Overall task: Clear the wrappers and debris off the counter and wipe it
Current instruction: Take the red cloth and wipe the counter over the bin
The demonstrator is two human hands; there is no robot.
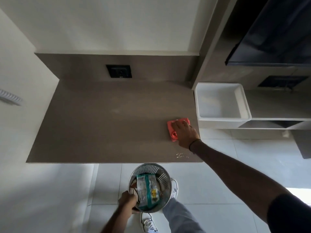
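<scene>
Right hand (184, 132) presses flat on red cloth (173, 130) on counter (101, 123); left hand (127, 201) grips bin (165, 174) rim.

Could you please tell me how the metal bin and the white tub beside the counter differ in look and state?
The metal bin is round, shiny and perforated; the white tub is rectangular, matte and solid-walled. The metal bin holds wrappers; the white tub looks empty. The left hand grips the bin's rim below the counter edge, while the tub rests untouched on a shelf. Both are open-topped containers.
</scene>
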